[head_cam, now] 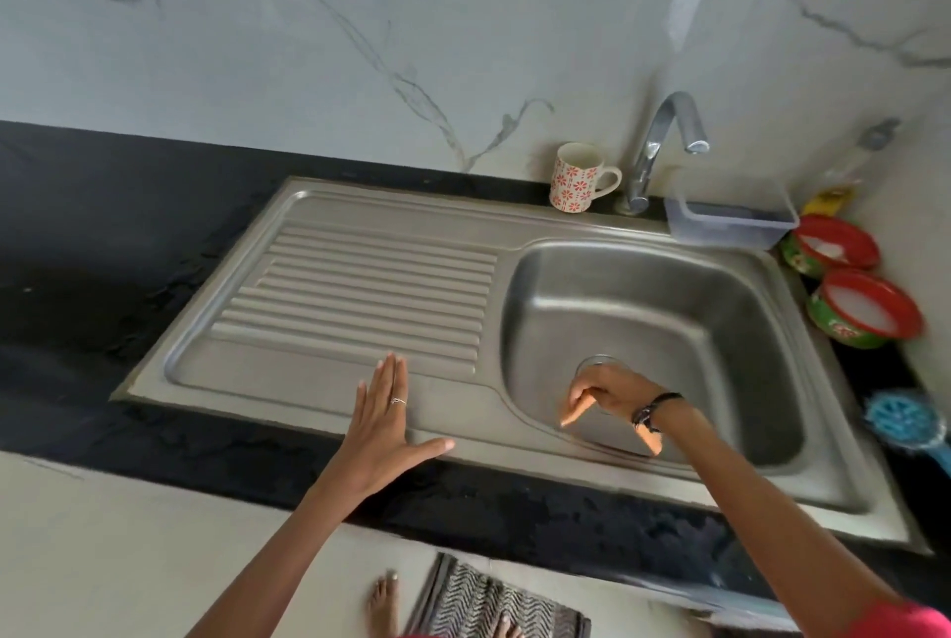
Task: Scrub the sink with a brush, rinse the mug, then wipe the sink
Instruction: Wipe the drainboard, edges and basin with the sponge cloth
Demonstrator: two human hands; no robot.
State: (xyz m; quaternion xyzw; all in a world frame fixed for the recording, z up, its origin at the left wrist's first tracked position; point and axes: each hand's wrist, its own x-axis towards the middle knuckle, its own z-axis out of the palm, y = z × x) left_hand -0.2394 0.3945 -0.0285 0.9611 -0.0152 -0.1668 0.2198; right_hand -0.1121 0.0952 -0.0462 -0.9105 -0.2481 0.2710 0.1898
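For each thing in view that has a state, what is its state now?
Chrome tap: no water running.
Steel sink basin: holds no dishes.
Floral white mug: upright, behind the drainboard.
Clear plastic container: open, no lid.
Blue brush: lying on counter, untouched.
Left hand: flat, fingers straight.
Right hand: over basin, fingers curled; blurred.

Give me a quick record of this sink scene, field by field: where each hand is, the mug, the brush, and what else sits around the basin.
left hand: open, fingers straight, over the drainboard's front edge
right hand: over the basin near the drain, fingers loosely curled, holding nothing visible
mug: upright behind the drainboard, left of the tap
brush: blue, on the counter right of the sink, untouched
clear container: behind the basin
two red-rimmed bowls: right of the sink
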